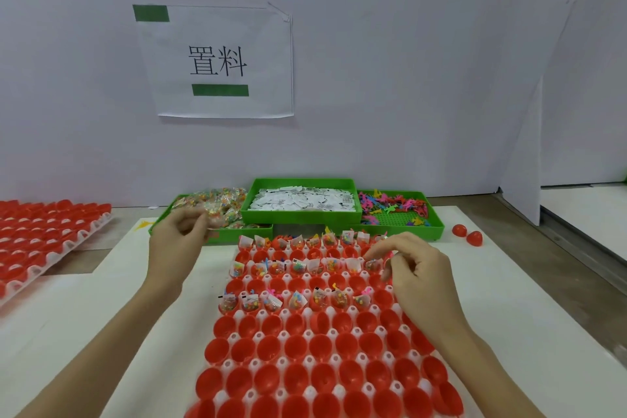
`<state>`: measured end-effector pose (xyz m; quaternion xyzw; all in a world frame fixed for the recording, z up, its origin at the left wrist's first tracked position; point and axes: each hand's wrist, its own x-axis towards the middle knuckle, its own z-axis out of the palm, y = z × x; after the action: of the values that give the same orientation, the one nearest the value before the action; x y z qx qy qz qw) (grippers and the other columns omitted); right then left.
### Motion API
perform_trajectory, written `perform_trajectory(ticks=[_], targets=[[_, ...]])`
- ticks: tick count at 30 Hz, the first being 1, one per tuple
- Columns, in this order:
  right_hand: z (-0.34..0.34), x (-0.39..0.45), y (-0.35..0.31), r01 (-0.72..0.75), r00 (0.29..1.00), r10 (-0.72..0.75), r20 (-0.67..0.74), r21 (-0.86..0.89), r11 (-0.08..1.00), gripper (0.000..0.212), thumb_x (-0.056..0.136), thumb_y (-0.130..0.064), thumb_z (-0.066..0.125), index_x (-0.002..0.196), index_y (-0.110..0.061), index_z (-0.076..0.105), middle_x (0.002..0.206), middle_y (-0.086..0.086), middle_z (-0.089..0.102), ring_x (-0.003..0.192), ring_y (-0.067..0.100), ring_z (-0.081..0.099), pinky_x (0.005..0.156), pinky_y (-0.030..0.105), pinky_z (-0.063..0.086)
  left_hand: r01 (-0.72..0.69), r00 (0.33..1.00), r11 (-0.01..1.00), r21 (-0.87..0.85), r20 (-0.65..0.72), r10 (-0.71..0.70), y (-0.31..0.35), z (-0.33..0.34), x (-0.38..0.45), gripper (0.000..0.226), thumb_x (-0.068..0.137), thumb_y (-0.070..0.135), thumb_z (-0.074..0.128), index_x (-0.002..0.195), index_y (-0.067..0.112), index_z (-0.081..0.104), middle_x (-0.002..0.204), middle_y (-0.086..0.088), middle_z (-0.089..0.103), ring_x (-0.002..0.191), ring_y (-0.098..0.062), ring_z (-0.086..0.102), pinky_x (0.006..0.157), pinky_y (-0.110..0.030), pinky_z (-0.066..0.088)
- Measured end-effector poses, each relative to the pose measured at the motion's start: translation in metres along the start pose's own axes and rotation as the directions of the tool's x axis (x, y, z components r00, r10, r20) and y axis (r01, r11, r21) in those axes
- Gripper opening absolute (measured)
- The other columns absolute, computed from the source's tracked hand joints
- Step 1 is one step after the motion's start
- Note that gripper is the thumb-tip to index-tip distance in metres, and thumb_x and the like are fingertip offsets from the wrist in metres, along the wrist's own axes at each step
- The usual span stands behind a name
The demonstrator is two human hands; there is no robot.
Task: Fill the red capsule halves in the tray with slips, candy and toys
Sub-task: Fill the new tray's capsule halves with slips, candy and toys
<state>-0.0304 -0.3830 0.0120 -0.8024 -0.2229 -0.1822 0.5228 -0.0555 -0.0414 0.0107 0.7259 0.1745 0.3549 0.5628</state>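
Observation:
A white tray (307,361) of red capsule halves (295,346) lies in front of me. Three of its far rows hold slips, candy packets and small toys; the near rows are bare. My left hand (176,241) hovers at the left green bin of candy packets (220,205) and pinches a clear candy packet (217,217). My right hand (412,268) is over the right end of the tray's second filled row, fingers curled, pinching a candy packet (373,263) at a capsule half there.
A middle green bin holds white slips (302,200); a right green bin holds coloured toys (393,209). Another tray of red halves (40,241) lies at the left. Two loose red halves (466,234) sit right of the bins. A wall with a paper sign (217,61) stands behind.

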Motion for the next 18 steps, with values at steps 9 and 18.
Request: perform_trajectory(ticks=[9, 18], targets=[[0.010, -0.004, -0.001, -0.025, 0.995, 0.030, 0.094, -0.052, 0.998, 0.044, 0.095, 0.006, 0.054, 0.092, -0.033, 0.076, 0.102, -0.022, 0.066, 0.079, 0.007, 0.066, 0.068, 0.014, 0.051, 0.259, 0.927, 0.905, -0.337, 0.349, -0.135, 0.014, -0.015, -0.073, 0.023, 0.094, 0.005, 0.064, 0.106, 0.018, 0.080, 0.092, -0.024, 0.076, 0.085, -0.031, 0.076, 0.077, -0.025, 0.062], [0.047, 0.062, -0.012, 0.239, 0.950, -0.153, 0.273, -0.314, 0.919, 0.029, 0.101, -0.008, 0.057, 0.125, -0.018, 0.069, 0.124, -0.004, 0.066, 0.106, 0.003, 0.060, 0.097, 0.019, 0.050, 0.193, 0.943, 0.855, -0.482, 0.332, -0.026, 0.028, -0.032, -0.063, 0.031, 0.084, 0.010, 0.064, 0.111, 0.011, 0.079, 0.087, -0.020, 0.073, 0.080, -0.024, 0.072, 0.079, -0.026, 0.061]])
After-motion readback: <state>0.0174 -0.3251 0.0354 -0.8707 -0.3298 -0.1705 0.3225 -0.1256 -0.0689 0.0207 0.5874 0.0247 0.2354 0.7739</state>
